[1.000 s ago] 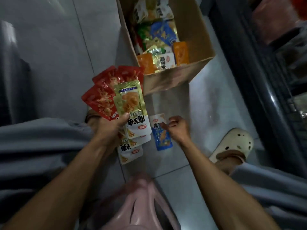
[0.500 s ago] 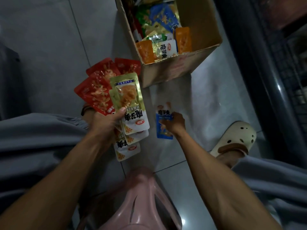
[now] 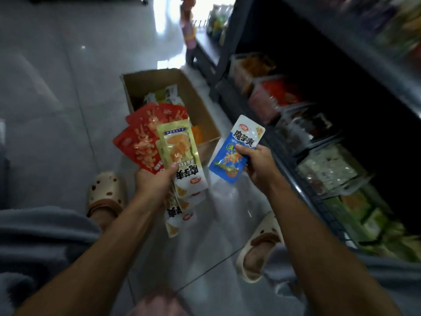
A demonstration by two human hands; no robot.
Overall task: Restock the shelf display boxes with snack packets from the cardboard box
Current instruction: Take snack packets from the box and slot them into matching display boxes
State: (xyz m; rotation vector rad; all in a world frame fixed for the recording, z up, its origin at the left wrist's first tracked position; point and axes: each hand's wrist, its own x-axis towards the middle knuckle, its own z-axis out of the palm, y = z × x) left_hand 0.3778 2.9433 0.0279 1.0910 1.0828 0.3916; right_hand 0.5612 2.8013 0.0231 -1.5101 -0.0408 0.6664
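The fanned packets [image 3: 173,151] pinched in the left hand [image 3: 155,183] may slip; the blue packet [image 3: 234,151], gripped in the right hand [image 3: 259,163], may be misfiled.

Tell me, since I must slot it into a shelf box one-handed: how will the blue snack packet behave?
The blue snack packet, pinched at one edge by the right hand, holds its shape, so probably light and fairly stiff. Its glossy film looks slippery. It looks flat, so it should slide in edgewise.
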